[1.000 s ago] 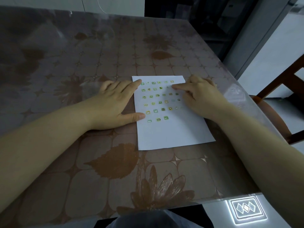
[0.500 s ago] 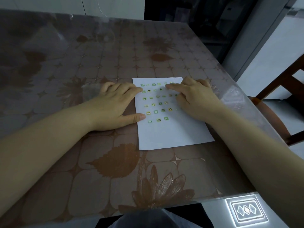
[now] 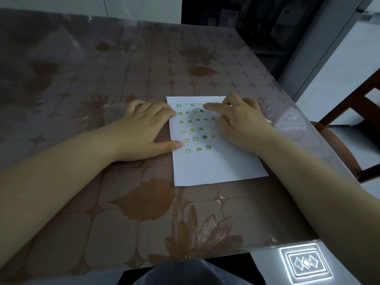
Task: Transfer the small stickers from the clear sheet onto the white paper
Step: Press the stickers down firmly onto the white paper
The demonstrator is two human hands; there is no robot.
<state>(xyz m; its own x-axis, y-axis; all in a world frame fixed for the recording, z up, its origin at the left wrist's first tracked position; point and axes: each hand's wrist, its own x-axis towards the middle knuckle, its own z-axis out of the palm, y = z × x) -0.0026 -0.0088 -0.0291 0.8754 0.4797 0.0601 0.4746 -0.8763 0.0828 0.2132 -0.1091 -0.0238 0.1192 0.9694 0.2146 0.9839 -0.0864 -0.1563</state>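
Note:
The white paper (image 3: 216, 167) lies on the table in front of me. Several small green and yellow stickers (image 3: 195, 128) sit in rows on its upper half. My left hand (image 3: 141, 130) rests flat on the paper's left edge, with the thumb by a lower sticker and the fingertips near the second row. My right hand (image 3: 244, 124) lies over the paper's upper right. Its straight index finger presses on the top row and its other fingers are bent. A shiny clear sheet (image 3: 292, 120) lies to the right of that hand, near the table edge.
The table (image 3: 82, 223) has a glossy brown cover with a leaf and flower pattern. A wooden chair (image 3: 349, 140) stands off the right edge. A lit emblem (image 3: 306, 263) glows on the floor at the lower right. A pale clear patch (image 3: 113, 114) lies left of my left hand.
My right index fingertip has slid a little to the left along the top row of stickers. My left hand has stayed on the paper's left edge.

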